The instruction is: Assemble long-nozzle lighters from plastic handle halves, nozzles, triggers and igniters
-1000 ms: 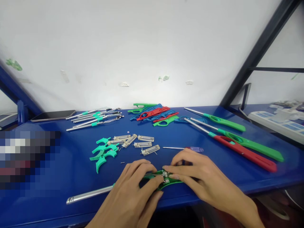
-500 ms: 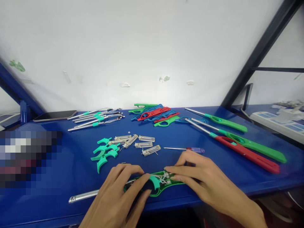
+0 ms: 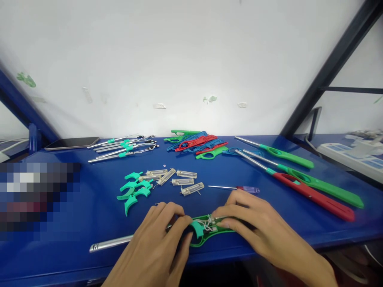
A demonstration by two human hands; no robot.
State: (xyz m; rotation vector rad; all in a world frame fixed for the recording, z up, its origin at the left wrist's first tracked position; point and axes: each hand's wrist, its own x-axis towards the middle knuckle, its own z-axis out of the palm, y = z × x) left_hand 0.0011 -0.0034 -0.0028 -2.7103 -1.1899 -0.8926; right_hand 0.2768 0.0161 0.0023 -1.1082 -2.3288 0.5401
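At the front edge of the table lies an opened long-nosed lighter, its green half shell (image 3: 206, 240) facing up. Its silver tube (image 3: 111, 243) points left, and a teal trigger (image 3: 197, 230) and white wires (image 3: 206, 224) show inside. My left hand (image 3: 157, 243) is curled around the shell beside the trigger, fingers closed on it and partly hiding the tube. My right hand (image 3: 255, 223) has its thumb and index finger at the shell's right part, pressing on the fittings by the wire ends. What lies under those fingertips is partly hidden.
Beyond my hands are loose teal triggers (image 3: 130, 194), several clear fuel tanks (image 3: 193, 188) and a screwdriver (image 3: 249, 189). Tube assemblies (image 3: 119, 154), coloured shells (image 3: 196, 142) and a phone (image 3: 73, 143) lie farther back. Closed lighters (image 3: 314, 195) lie at right.
The view has shifted slightly, so everything appears a little farther right. My right fingertips have moved slightly along the shell; my left hand keeps its hold.
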